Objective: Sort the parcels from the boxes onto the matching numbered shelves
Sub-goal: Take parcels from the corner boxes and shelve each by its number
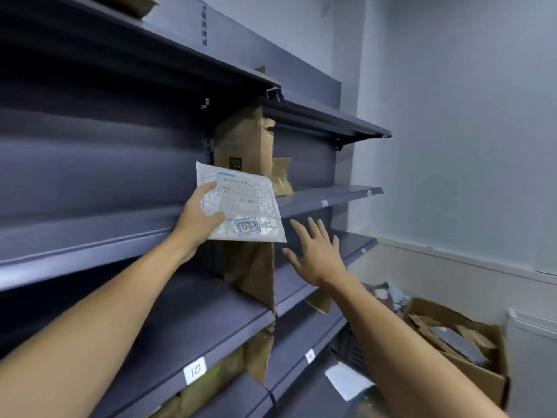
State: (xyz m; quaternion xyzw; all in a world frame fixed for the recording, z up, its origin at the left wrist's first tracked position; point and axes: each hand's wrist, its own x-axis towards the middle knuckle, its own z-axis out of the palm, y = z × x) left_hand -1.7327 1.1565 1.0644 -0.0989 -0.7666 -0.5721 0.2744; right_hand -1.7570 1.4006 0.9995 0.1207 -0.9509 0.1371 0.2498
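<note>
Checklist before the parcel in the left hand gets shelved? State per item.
1. Left hand grips white parcel: ok.
2. Parcel number legible: ok, 03 mark.
3. Matching shelf found: cannot tell; only the 10 tag reads, the small tag is blurred.
4. Right hand free: ok, open, holds nothing.
5. Cardboard box has more parcels: ok.
</note>
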